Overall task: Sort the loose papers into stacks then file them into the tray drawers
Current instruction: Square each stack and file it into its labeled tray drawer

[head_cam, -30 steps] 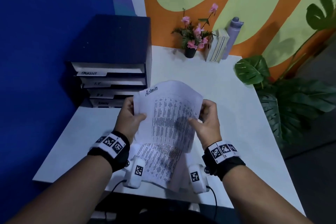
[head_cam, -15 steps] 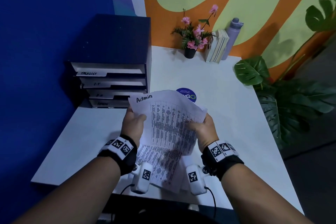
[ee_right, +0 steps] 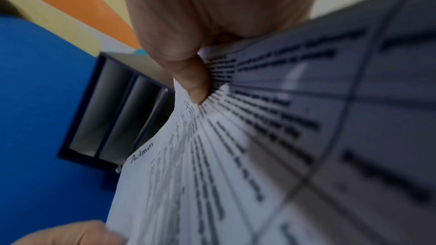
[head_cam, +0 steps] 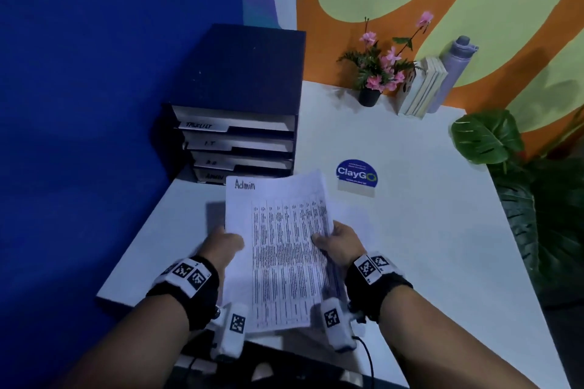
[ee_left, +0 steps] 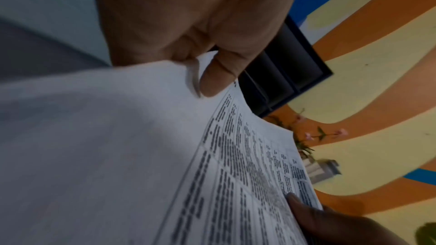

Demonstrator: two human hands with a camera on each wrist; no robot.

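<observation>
Both hands, left hand (head_cam: 222,246) and right hand (head_cam: 339,241), pinch the "Admin" paper stack (head_cam: 281,249) above the near desk (head_cam: 410,230); filing into the 4-drawer tray (head_cam: 240,148), far left, appears not yet done.

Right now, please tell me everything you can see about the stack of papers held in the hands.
The stack of papers is white, several sheets thick, its top sheet printed with a dense table and handwritten "Admin" in the upper left corner. It is held above the white table, bending slightly. The left hand pinches its left edge; the right hand grips its right edge.
</observation>
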